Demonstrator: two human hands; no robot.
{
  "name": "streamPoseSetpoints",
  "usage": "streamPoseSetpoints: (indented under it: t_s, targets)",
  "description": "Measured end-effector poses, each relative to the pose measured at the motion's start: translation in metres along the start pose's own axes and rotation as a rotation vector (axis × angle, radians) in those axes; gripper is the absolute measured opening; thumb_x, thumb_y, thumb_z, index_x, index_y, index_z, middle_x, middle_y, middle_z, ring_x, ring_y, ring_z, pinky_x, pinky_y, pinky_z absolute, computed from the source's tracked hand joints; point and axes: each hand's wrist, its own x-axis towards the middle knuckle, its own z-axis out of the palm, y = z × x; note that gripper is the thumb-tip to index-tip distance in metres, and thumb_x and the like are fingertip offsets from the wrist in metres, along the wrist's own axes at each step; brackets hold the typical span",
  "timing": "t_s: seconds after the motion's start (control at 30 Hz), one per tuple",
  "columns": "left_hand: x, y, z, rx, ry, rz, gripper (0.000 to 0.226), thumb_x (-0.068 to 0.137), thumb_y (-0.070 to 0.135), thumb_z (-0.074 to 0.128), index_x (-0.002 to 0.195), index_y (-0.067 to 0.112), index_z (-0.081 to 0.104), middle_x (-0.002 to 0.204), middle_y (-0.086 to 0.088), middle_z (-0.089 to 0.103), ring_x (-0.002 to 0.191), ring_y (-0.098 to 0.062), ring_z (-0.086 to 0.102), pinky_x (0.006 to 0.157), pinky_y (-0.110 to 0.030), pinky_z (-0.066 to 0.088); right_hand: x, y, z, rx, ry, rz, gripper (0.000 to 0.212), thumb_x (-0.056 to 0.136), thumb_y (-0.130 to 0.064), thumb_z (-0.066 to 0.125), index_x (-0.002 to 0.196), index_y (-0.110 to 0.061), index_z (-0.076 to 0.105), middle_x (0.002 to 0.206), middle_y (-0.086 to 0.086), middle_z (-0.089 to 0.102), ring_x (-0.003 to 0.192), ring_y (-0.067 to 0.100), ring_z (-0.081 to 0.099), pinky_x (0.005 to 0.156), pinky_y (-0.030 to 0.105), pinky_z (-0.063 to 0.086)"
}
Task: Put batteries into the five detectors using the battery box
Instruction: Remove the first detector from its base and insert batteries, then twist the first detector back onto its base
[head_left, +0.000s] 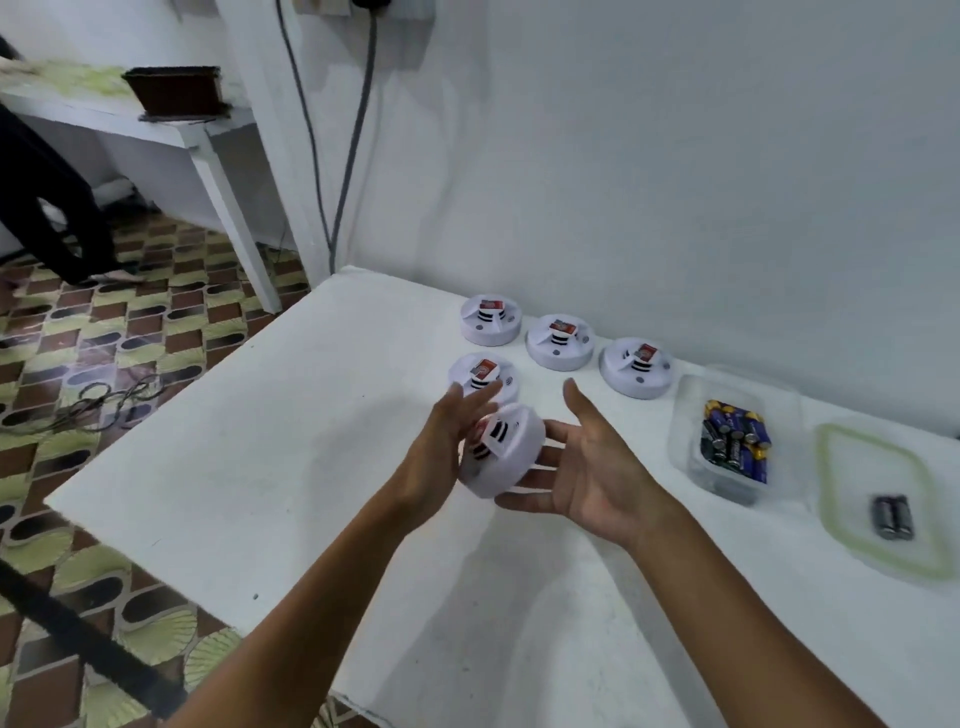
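You have the fifth detector (501, 449) tilted above the desk (291, 467), cradled between both hands: your left hand (441, 457) and right hand (592, 467) touch it with straight, spread fingers, neither clasping. Curl your fingers round its rim before turning it, so it cannot slip. The battery box (696, 415) waits to your right, near the four detectors (558, 342) by the wall.

The detector (501, 449) between the hands is motion-blurred, its near side hidden behind the left hand (441, 447). Right of the right hand (592, 467), battery box (691, 457) labels are unreadable.
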Motion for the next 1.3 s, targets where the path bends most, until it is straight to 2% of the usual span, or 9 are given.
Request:
streamPoseSetpoints:
  t_s: [0.1,0.17,0.27,0.43,0.5,0.6,0.7,0.97,1.3]
  targets:
    - [0.014,0.0,0.008,0.023,-0.052,0.064,0.066,0.081,0.065,0.024,0.138,0.038,0.043,0.144,0.0,0.051,0.13,-0.017,0.048,0.108,-0.039,0.033,-0.004,0.008,-0.019,0.149,-0.031,-0.068,0.051,0.08,-0.044,0.066,0.116,-0.009,0.067,0.124,0.022,0.062,0.113,0.041,0.059,0.099,0.057,0.043]
    - [0.021,0.0,0.011,-0.074,-0.048,0.079,0.068,0.08,0.063,0.037,0.139,0.03,0.044,0.135,-0.005,0.058,0.121,-0.02,0.056,0.1,-0.038,0.043,-0.006,0.014,-0.033,0.188,-0.048,-0.136,0.067,0.069,-0.033,0.078,0.129,-0.011,0.058,0.131,0.019,0.058,0.118,0.037,0.055,0.097,0.052,0.044]
    - [0.028,-0.006,0.014,-0.131,-0.037,0.03,0.055,0.078,0.05,0.05,0.13,0.03,0.051,0.127,-0.007,0.061,0.112,-0.024,0.061,0.087,-0.037,0.05,-0.005,0.023,-0.048,0.197,-0.034,-0.201,0.068,0.072,-0.017,0.071,0.136,-0.015,0.05,0.137,0.017,0.053,0.113,0.034,0.055,0.083,0.043,0.05]
    - [0.034,-0.025,0.018,-0.024,-0.175,-0.12,0.042,0.088,0.013,0.066,0.129,0.014,0.055,0.118,-0.016,0.067,0.102,-0.034,0.067,0.079,-0.046,0.058,0.005,0.03,-0.067,0.209,-0.022,-0.319,0.084,0.06,0.001,0.071,0.139,-0.004,0.041,0.139,0.028,0.045,0.128,0.048,0.042,0.103,0.065,0.033]
    - [0.038,-0.029,0.019,-0.065,-0.153,-0.087,0.032,0.09,0.004,0.059,0.122,0.007,0.06,0.114,-0.018,0.069,0.1,-0.037,0.068,0.08,-0.048,0.058,0.011,0.032,-0.069,0.262,0.018,-0.345,0.085,0.056,0.007,0.07,0.135,0.003,0.04,0.134,0.031,0.049,0.123,0.049,0.047,0.099,0.064,0.039]
    - [0.042,-0.035,0.019,-0.127,-0.11,-0.052,0.03,0.087,0.005,0.06,0.116,0.008,0.064,0.111,-0.014,0.071,0.101,-0.036,0.068,0.08,-0.047,0.059,0.016,0.038,-0.068,0.226,0.131,-0.416,0.072,0.057,0.014,0.066,0.124,-0.006,0.047,0.115,0.021,0.061,0.102,0.034,0.062,0.079,0.045,0.057]
    - [0.043,-0.041,0.016,-0.179,-0.118,-0.062,0.037,0.08,0.009,0.064,0.117,0.006,0.064,0.112,-0.017,0.07,0.101,-0.036,0.068,0.077,-0.044,0.059,0.019,0.045,-0.063,0.058,0.22,-0.459,0.077,0.054,0.012,0.073,0.122,-0.015,0.05,0.115,0.015,0.063,0.102,0.026,0.064,0.074,0.035,0.056]
    - [0.042,-0.047,0.012,-0.187,-0.188,-0.049,0.037,0.083,0.009,0.061,0.12,0.007,0.062,0.113,-0.016,0.07,0.099,-0.032,0.069,0.076,-0.042,0.059,0.021,0.051,-0.055,-0.025,0.351,-0.496,0.073,0.063,0.028,0.063,0.116,-0.02,0.052,0.115,0.015,0.062,0.102,0.026,0.061,0.076,0.038,0.054]
    - [0.037,-0.048,0.01,-0.19,-0.218,-0.025,0.038,0.085,0.012,0.058,0.122,0.01,0.061,0.115,-0.012,0.07,0.102,-0.03,0.068,0.08,-0.04,0.058,0.02,0.055,-0.056,-0.039,0.335,-0.483,0.074,0.066,0.025,0.065,0.121,-0.023,0.052,0.117,0.016,0.062,0.105,0.028,0.062,0.075,0.034,0.053]
